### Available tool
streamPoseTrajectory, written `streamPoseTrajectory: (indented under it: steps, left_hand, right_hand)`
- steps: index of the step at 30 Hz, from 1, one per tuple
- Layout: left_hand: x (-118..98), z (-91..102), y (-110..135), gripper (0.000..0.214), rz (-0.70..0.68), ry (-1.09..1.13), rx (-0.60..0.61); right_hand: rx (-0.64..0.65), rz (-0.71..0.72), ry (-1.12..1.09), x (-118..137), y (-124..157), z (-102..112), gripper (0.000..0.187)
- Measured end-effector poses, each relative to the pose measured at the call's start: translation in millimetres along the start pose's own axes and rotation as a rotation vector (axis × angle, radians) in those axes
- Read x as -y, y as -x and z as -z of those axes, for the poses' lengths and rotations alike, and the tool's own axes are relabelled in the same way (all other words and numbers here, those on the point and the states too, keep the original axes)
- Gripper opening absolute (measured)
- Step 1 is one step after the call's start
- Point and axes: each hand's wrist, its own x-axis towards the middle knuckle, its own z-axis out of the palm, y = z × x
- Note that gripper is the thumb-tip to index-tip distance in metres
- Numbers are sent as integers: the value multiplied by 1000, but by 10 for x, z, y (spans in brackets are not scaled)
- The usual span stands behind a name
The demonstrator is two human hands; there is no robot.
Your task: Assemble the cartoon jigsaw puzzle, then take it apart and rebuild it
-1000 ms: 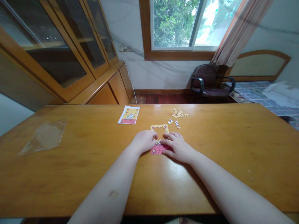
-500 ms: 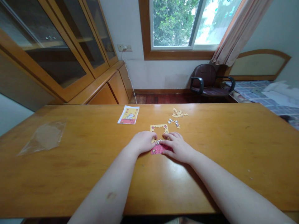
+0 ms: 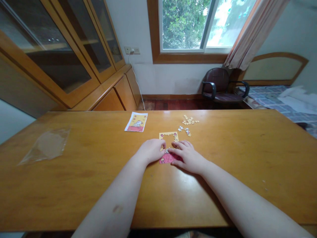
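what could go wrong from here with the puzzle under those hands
The left hand and right hand both rest on the part-built jigsaw puzzle, so a slip might push joined pieces apart. The loose pieces lie close by on the smooth wooden table, so a careless reach could scatter them.

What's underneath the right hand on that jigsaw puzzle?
The right hand lies over the right side of the partly built jigsaw puzzle. Its red lower section shows beside the hand, but the pieces directly beneath the palm and fingers are covered and cannot be seen.
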Motion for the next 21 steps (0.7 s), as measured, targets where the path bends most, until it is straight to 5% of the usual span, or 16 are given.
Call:
streamPoseTrajectory:
  steps: [21]
  left_hand:
    - [-18,19,7,25,-38,22,4]
  right_hand:
    - [21,0,29,-3,0,8,51]
